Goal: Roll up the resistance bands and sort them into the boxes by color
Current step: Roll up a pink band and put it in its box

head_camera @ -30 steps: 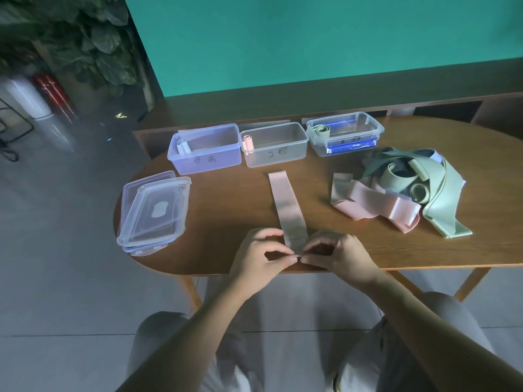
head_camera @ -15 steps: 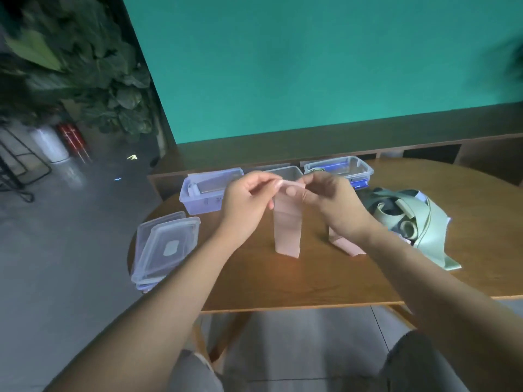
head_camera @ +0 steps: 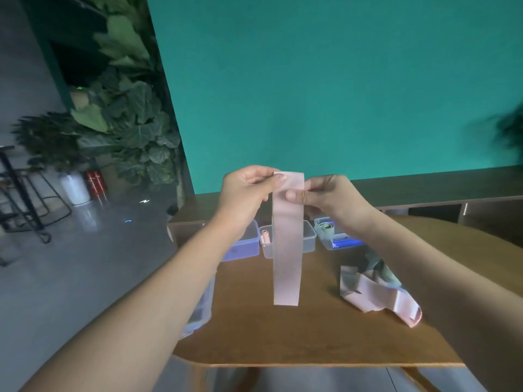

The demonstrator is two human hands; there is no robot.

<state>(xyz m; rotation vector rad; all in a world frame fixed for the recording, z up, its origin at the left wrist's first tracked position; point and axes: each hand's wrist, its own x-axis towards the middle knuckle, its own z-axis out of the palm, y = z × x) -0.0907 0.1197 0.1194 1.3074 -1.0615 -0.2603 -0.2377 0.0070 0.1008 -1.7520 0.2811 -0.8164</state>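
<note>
A pink resistance band [head_camera: 286,250] hangs straight down above the wooden table [head_camera: 283,335]. My left hand [head_camera: 246,190] pinches its top left corner and my right hand [head_camera: 328,195] pinches its top right edge. Three clear boxes stand in a row at the back. The left box [head_camera: 243,247] is partly behind my left arm. The middle box [head_camera: 308,240] holds a rolled pink band [head_camera: 265,236]. The right box [head_camera: 336,236] holds a rolled green band [head_camera: 327,228]. A heap of loose pink bands [head_camera: 379,298] and green bands [head_camera: 379,267] lies at the right, partly under my right arm.
Stacked clear lids [head_camera: 202,312] lie at the table's left edge, mostly behind my left forearm. A low dark shelf [head_camera: 424,188] runs behind the table under a teal wall. Potted plants [head_camera: 124,128], a red extinguisher [head_camera: 94,182] and a metal stool [head_camera: 25,199] stand at the left.
Both hands lifted the pink band off the table by its near end; it now hangs vertically at full length, higher than half a second ago. The view tilted upward.
</note>
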